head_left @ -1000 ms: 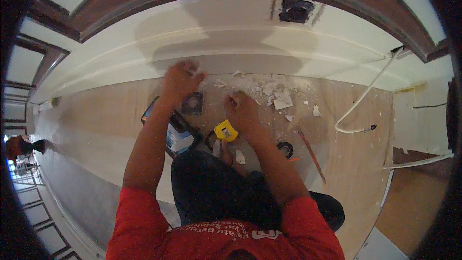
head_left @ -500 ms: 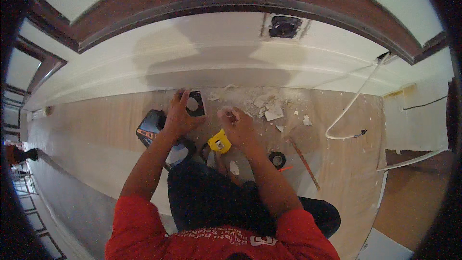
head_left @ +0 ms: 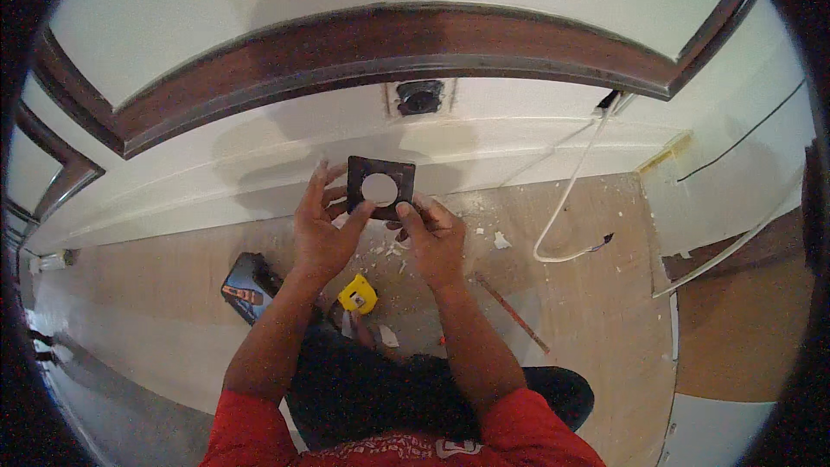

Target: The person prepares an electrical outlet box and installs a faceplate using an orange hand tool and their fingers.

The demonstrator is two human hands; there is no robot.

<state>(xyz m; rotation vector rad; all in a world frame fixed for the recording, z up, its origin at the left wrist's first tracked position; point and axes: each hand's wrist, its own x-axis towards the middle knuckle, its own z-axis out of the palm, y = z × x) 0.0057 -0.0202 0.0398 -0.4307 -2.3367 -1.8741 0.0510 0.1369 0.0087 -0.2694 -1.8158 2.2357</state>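
Between my two hands is a black square frame plate (head_left: 405, 175) with a round hole in its middle, held up in front of the wall. My left hand (head_left: 324, 229) grips its left side, thumb on the lower edge. At the lower right corner, my right hand (head_left: 432, 235) pinches it between thumb and fingers. Beyond the plate, a black socket box (head_left: 419, 98) is set in the white wall, just under the dark wood trim. A yellow tape measure (head_left: 358, 294) lies on the floor below and between my forearms.
A black and orange tool case (head_left: 249, 287) sits left of my left forearm. White plaster chips (head_left: 501, 240) and a thin rusty rod (head_left: 516, 316) lie on the floor to the right. A white cable (head_left: 566, 195) hangs from a hole in the wall. Dark wood trim (head_left: 398, 39) crosses above.
The view has tilted up toward the wall. My left hand has lifted the black plate and brought it toward the middle, and my right hand has come to hold it too.
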